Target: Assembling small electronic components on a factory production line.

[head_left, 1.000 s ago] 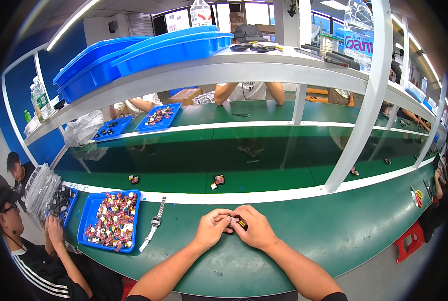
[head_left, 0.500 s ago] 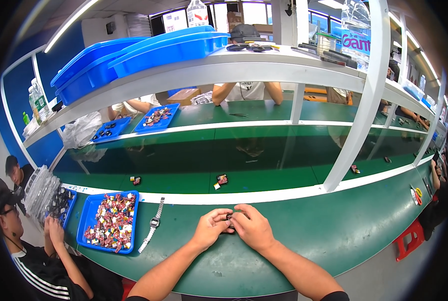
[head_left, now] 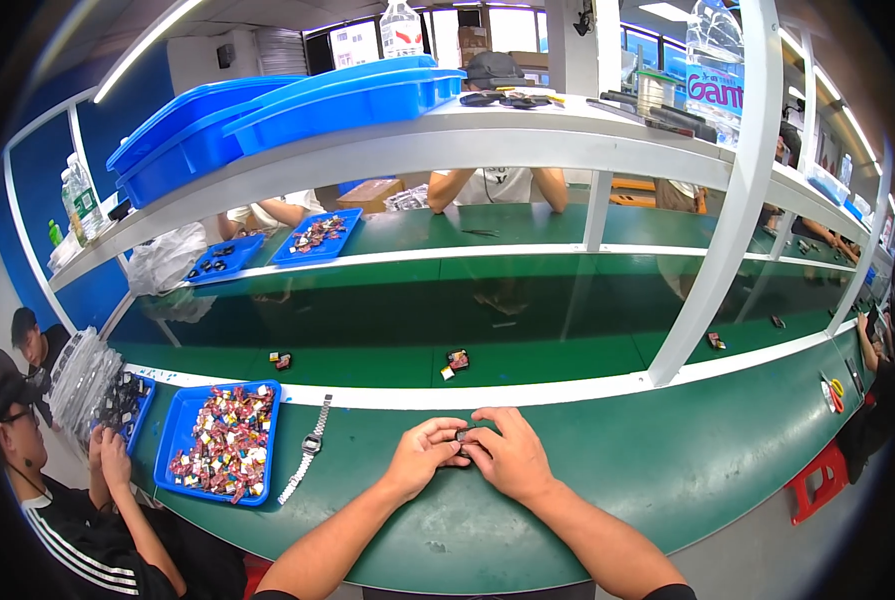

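Observation:
Over the green table [head_left: 567, 500], a small dark part [head_left: 461, 437] sits between my two hands, mostly covered by fingers. My left hand [head_left: 424, 458] is closed around its left side, thumb and fingertips meeting on it. From the other side my right hand [head_left: 507, 452] pinches the same part with thumb and index finger. Its exact kind is too covered to tell. Left of my hands lies a metal-band digital wristwatch [head_left: 311, 443], flat on the table. Beside the watch stands a blue tray [head_left: 275, 440] heaped with small red, white and yellow components [head_left: 225, 440].
A white shelf post [head_left: 712, 240] rises right of my hands, under a shelf bearing blue bins [head_left: 337, 110]. Small part clusters [head_left: 455, 362] lie beyond the white rail. Scissors [head_left: 833, 393] rest at far right. A co-worker [head_left: 77, 500] handles black parts at left.
The view has shifted slightly. Both hands stay in nearly the same place on the small dark part, with only small finger movement.

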